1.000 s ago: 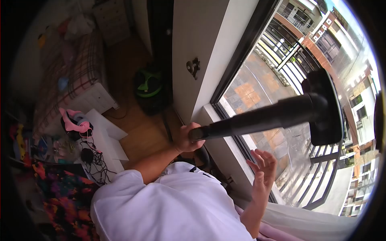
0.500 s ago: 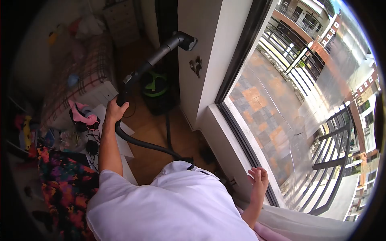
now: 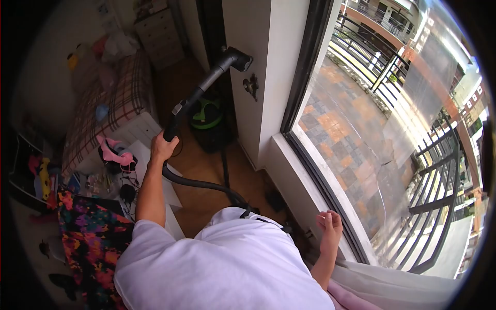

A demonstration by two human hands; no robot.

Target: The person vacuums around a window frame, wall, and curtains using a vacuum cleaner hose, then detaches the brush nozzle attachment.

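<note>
My left hand [image 3: 164, 148] is closed around the handle of a black vacuum wand [image 3: 198, 95]. The wand slants up and away, and its angled head [image 3: 238, 59] is at the white wall, just above a metal fitting [image 3: 251, 86]. From the handle a black hose [image 3: 199, 183] curves down toward my body. My right hand [image 3: 329, 223] is beside the window sill, its fingers loosely bent with nothing visible in them.
A black and green vacuum body [image 3: 206, 121] stands on the wooden floor. To the left are a bed with a plaid cover [image 3: 120, 90], a pink headset [image 3: 118, 154] and tangled cables on a white surface. A large window [image 3: 356, 139] fills the right, with a pale curtain [image 3: 377, 283] below.
The wand has swung from the window side to the wall at the left, with my left hand moving left and away. My right hand has lowered and its fingers have curled somewhat.
</note>
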